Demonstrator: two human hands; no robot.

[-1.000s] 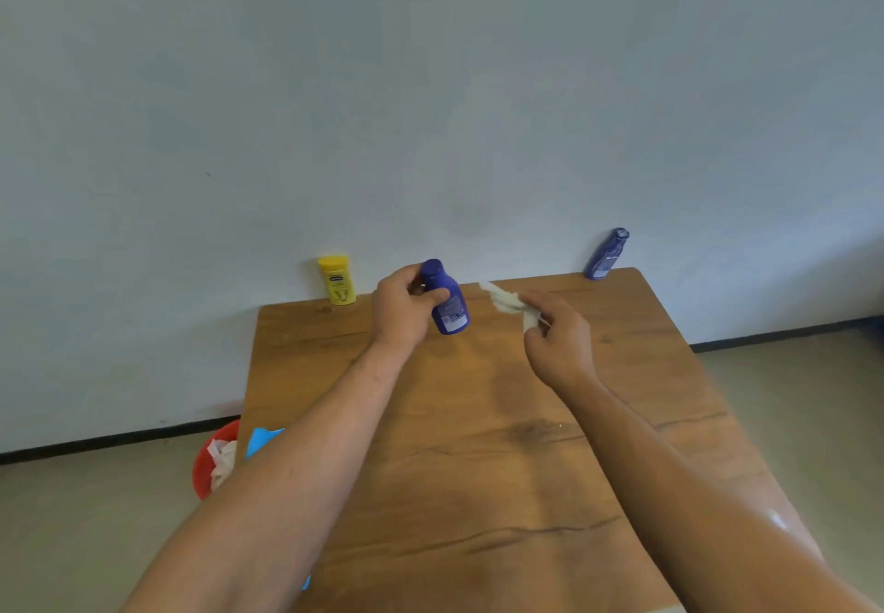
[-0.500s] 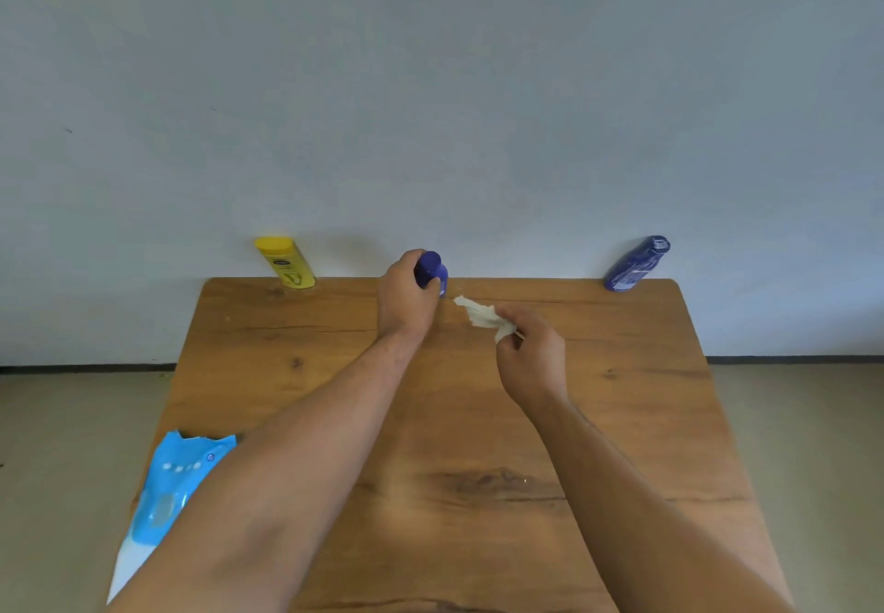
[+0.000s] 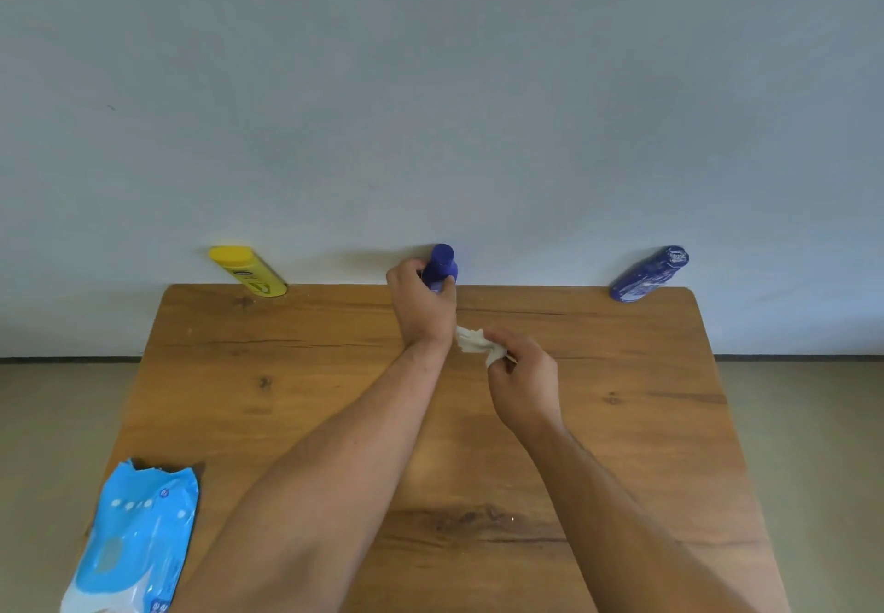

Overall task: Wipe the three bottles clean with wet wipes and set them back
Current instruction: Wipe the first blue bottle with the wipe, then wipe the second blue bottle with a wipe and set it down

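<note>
Our left hand (image 3: 421,306) gripped the middle bottle (image 3: 442,268) at the far edge of the bench (image 3: 622,421), probably standing it back in its row. Our right hand (image 3: 524,383) pinched the crumpled wipe (image 3: 473,342) in curled fingers, clear of it. We counted three bottles, the yellow bottle (image 3: 248,272) and right-hand bottle (image 3: 648,275) flanking, and one wipe pack (image 3: 134,540).

Two arms in view, entering from bottom edge. Left hand (image 3: 421,306), right hand (image 3: 524,385): both bare, uncovered across fingers, knuckles, backs. Skin creases at left wrist (image 3: 423,349), just behind grip. Left forearm (image 3: 306,493), right forearm (image 3: 646,517): bare from behind each grip back to frame edge, looking broader nearer camera. Few small spots, faint hair on left forearm. Fingernails too small to judge. Rest of body out of frame.
</note>
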